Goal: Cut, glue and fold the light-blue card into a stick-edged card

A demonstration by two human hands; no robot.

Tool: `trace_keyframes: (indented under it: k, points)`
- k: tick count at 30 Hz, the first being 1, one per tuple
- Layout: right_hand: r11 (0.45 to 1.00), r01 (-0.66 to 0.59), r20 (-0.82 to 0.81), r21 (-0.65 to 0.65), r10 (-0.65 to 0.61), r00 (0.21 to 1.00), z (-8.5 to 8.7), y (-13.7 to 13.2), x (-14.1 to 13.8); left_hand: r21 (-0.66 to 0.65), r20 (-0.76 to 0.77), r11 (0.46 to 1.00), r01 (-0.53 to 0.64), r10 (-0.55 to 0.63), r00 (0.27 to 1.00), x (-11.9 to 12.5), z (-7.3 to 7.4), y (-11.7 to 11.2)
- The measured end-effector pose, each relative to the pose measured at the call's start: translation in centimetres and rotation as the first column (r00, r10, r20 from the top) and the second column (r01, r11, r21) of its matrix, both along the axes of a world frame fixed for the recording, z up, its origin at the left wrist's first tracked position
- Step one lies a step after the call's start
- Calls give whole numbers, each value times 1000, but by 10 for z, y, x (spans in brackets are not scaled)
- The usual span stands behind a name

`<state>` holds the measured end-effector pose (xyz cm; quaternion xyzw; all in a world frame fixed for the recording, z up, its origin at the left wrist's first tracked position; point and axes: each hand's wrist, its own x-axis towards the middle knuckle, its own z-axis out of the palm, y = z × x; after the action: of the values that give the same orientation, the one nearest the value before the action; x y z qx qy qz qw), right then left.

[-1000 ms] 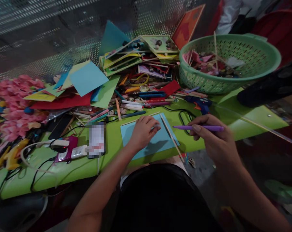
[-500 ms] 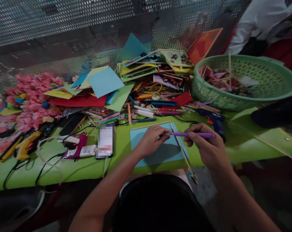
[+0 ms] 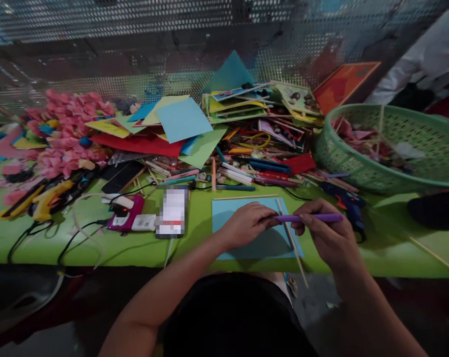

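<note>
A slim purple marker lies level in the air between my two hands, above a light blue sheet. My right hand pinches its barrel between thumb and fingers. At the marker's left end, the fingertips of my left hand are closed around the tip; whether a cap or another small piece is inside them I cannot make out. One thin wooden stick slants along the sheet's right side and juts past the table edge. Another stick lies along the sheet's top edge.
Left of the sheet are a phone, a magenta power strip with cables, and a yellow glue gun. A blue glue gun and a green basket stand right. Pens, coloured cards and pink paper flowers crowd the back.
The marker's left end has come right up to my left fingertips, where a small pale bit showed before. The whole view has shifted, so the table sits further right.
</note>
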<state>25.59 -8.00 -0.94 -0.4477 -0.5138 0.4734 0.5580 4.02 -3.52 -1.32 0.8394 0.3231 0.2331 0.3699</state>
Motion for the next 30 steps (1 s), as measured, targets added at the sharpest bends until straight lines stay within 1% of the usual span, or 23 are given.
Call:
trace_keyframes:
  k: [2, 4, 6, 7, 8, 9, 10, 11, 12, 13, 15, 17, 18, 19, 20, 22, 24, 25, 27, 30]
  points:
    - [1000, -19, 84, -6, 19, 996, 7, 7, 5, -81, 54, 996, -26, 30, 998, 1, 0, 0]
    - [1000, -23, 212, 0, 23, 977, 20, 18, 8, -190, 117, 978, -81, 105, 988, 2, 0, -1]
    - [999, 13, 324, 38, -24, 946, 34, 33, 6, -250, 114, 951, -183, 216, 970, 1, 1, -2]
    - [997, 37, 356, 63, -57, 933, 41, 43, 3, -232, 71, 940, -250, 273, 959, 0, 2, -2]
    - [995, 41, 385, 87, -72, 920, 46, 54, -2, -165, -9, 933, -320, 323, 946, -1, 3, -1]
    - [994, 22, 429, 107, -66, 901, 49, 66, -8, -63, -107, 925, -376, 368, 924, -4, 4, -1]
    - [992, -41, 494, 123, -25, 869, 49, 79, -16, 48, -201, 914, -402, 403, 893, -6, 5, 0]
    - [982, -106, 555, 158, 1, 832, 47, 92, -25, 147, -279, 904, -401, 427, 860, -9, 6, 2]
    - [968, -189, 603, 165, 53, 796, 43, 105, -34, 222, -338, 895, -386, 442, 831, -11, 6, 3]
    - [955, -246, 636, 164, 88, 767, 38, 117, -43, 269, -377, 890, -369, 449, 810, -14, 6, 4]
    - [919, -357, 730, 164, 131, 671, 27, 137, -58, 308, -408, 886, -346, 452, 793, -18, 5, 6]
    - [874, -449, 807, 187, 123, 577, 20, 149, -65, 338, -440, 885, -320, 449, 778, -21, 3, 7]
    - [860, -469, 836, 202, 98, 541, 18, 151, -65, 348, -454, 886, -307, 445, 772, -21, 2, 7]
    - [854, -473, 858, 215, 66, 510, 19, 150, -61, 353, -466, 888, -295, 440, 768, -22, 1, 8]
    - [862, -455, 875, 225, 27, 483, 21, 146, -55, 355, -476, 890, -286, 435, 764, -22, 1, 8]
    - [899, -376, 903, 225, -48, 426, 27, 129, -36, 348, -490, 895, -277, 426, 760, -22, 2, 9]
    - [938, -294, 935, 183, -73, 348, 33, 104, -15, 331, -500, 902, -276, 416, 759, -21, 3, 9]
    - [953, -269, 951, 140, -53, 305, 35, 89, -5, 320, -504, 906, -276, 410, 761, -22, 4, 10]
    - [976, -219, 974, 6, 44, 221, 34, 59, 10, 298, -507, 914, -274, 395, 766, -22, 6, 11]
    - [993, -64, 992, -102, 107, 69, 25, 22, 17, 267, -509, 926, -266, 370, 777, -23, 7, 14]
